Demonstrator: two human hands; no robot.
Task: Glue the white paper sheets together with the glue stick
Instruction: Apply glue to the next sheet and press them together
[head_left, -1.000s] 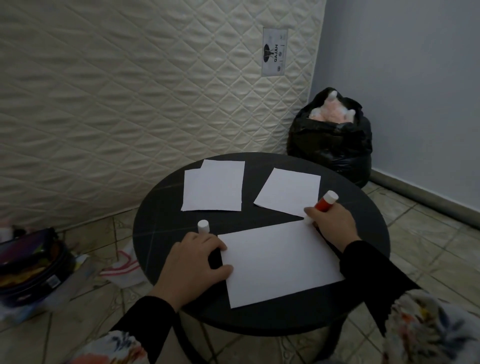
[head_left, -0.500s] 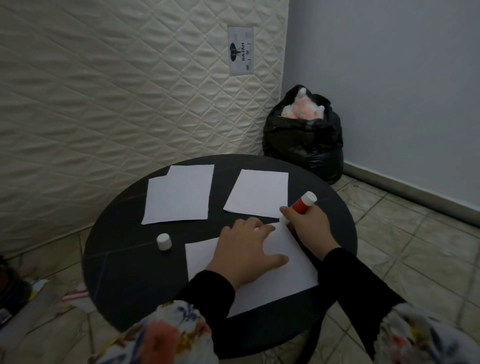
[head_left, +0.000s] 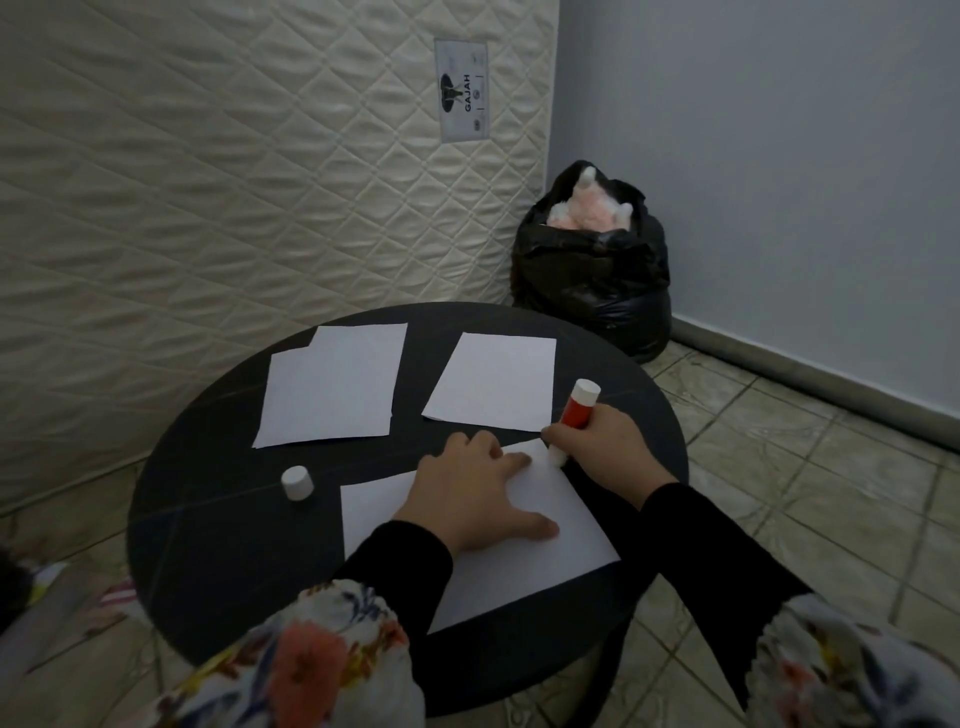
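Note:
A large white sheet (head_left: 550, 545) lies at the near side of the round black table (head_left: 208, 545). My left hand (head_left: 472, 499) rests flat on it with fingers spread, pressing it down. My right hand (head_left: 608, 441) grips a red glue stick (head_left: 575, 410), whose white tip touches the sheet's far right corner. Its white cap (head_left: 297, 482) stands on the table to the left of the sheet. Two overlapping white sheets (head_left: 332, 389) lie at the far left, and another single sheet (head_left: 493, 382) lies at the far middle.
A quilted cream mattress (head_left: 234, 182) leans against the wall behind the table. A black rubbish bag (head_left: 592, 280) with pink and white stuffing sits in the corner on the tiled floor. Clutter lies on the floor at the lower left.
My left hand slid from the big sheet's left edge to its middle and lies flat there. The right hand stays at the far right corner with the glue stick. The camera view shifted right.

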